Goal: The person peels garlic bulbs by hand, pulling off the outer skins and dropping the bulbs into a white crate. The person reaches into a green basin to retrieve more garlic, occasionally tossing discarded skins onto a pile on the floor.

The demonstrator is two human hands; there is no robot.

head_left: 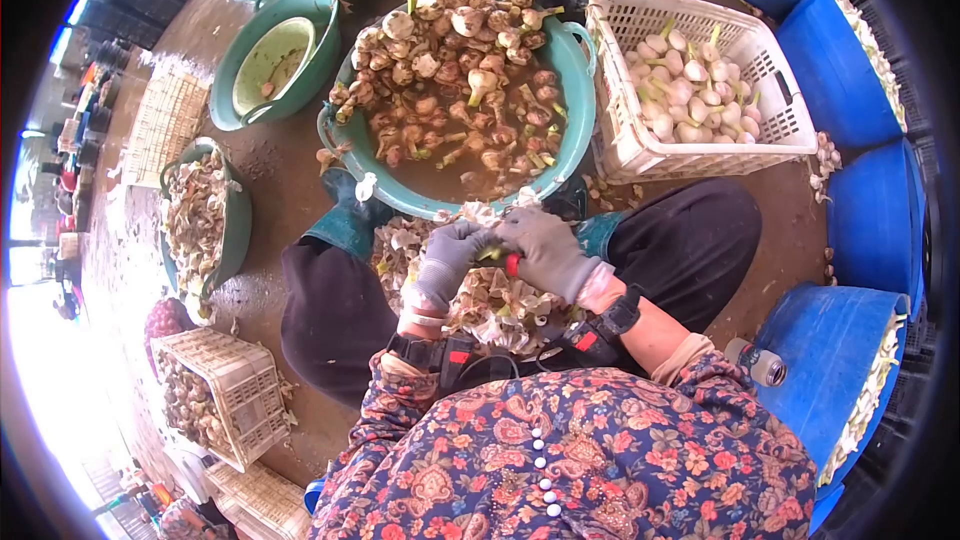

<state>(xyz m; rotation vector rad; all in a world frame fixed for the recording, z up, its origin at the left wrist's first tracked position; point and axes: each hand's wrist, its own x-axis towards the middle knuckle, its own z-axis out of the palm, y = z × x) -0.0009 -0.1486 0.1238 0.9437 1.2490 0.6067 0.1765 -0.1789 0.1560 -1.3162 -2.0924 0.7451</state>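
My left hand (450, 262), in a grey glove, is closed on a garlic bulb whose green stem (490, 253) shows between the two hands; the bulb itself is mostly covered by fingers. Close against it, my right hand (548, 250), also gloved, is wrapped round a small red-handled tool (513, 264); its blade is hidden. Below both hands, a heap of papery garlic skins (490, 305) lies between my legs. Just beyond them stands a green tub (580, 140) of muddy water with many unpeeled garlic bulbs (465, 20).
A white crate (680, 157) of cleaned garlic stands at the right. Blue barrels (820, 360) line the right side, with a flask (757, 363) near one. At left are a tub of peelings (200, 210), nested green basins (320, 35) and a crate of garlic (250, 390).
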